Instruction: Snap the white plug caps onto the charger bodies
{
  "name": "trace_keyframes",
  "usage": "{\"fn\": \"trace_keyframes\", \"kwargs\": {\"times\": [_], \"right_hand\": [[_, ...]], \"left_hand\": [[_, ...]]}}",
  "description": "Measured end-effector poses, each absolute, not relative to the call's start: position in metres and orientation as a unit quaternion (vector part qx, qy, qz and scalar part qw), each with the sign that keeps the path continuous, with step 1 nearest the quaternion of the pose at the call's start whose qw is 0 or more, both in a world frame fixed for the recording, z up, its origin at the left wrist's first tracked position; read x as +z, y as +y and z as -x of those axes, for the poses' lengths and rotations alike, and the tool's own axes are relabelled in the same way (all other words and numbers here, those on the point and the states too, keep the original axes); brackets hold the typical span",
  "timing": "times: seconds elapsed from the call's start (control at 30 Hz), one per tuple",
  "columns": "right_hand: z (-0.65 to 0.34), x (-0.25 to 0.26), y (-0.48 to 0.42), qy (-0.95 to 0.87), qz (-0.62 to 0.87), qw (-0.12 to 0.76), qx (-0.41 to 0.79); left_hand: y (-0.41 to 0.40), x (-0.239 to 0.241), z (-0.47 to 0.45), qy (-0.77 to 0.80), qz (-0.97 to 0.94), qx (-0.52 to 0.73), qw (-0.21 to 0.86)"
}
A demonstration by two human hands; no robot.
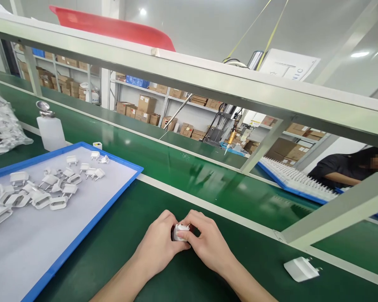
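Observation:
Between my two hands, just above the green bench, is a small white plug adapter (181, 233), partly covered by my fingers. My left hand (159, 241) grips it from the left, with thumb and fingers closed round it. From the right, my right hand (206, 241) pinches the same piece between thumb and forefinger. A finished-looking white two-pin charger (301, 269) lies on the bench to the right, its pins pointing right. Several white plug housings with pins (58, 184) lie loose in a blue-rimmed tray (113, 205) to my left.
Behind the tray stand a white pump bottle (50, 130) and a small white block (97, 145); a clear bag of white parts (3, 126) is at far left. A metal shelf frame (189, 79) crosses ahead. Beyond it, a person (343, 167) sits by a tray of upright parts (299, 180).

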State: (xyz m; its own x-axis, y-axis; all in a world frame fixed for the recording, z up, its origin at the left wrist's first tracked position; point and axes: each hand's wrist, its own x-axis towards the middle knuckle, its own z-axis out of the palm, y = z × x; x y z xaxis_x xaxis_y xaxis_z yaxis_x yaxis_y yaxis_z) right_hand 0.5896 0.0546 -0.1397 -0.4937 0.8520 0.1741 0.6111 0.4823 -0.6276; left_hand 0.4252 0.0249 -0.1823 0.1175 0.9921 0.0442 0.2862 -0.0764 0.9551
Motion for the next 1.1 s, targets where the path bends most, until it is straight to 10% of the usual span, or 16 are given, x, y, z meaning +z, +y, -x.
{"fn": "trace_keyframes", "kwargs": {"times": [0.33,0.57,0.8,1.1], "right_hand": [[-0.592,-0.139,0.062,-0.722,0.475,0.336,0.376],[-0.596,-0.117,0.065,-0.705,0.456,0.208,0.501],[-0.599,-0.125,0.064,-0.843,0.464,0.187,0.195],[-0.603,-0.113,0.059,-0.913,0.366,0.107,0.142]], "left_hand": [[0.029,-0.185,-0.424,0.543,-0.602,0.398,0.429],[0.028,-0.184,-0.425,0.533,-0.61,0.399,0.429],[0.026,-0.183,-0.425,0.535,-0.62,0.388,0.423],[0.025,-0.185,-0.425,0.531,-0.627,0.39,0.417]]}}
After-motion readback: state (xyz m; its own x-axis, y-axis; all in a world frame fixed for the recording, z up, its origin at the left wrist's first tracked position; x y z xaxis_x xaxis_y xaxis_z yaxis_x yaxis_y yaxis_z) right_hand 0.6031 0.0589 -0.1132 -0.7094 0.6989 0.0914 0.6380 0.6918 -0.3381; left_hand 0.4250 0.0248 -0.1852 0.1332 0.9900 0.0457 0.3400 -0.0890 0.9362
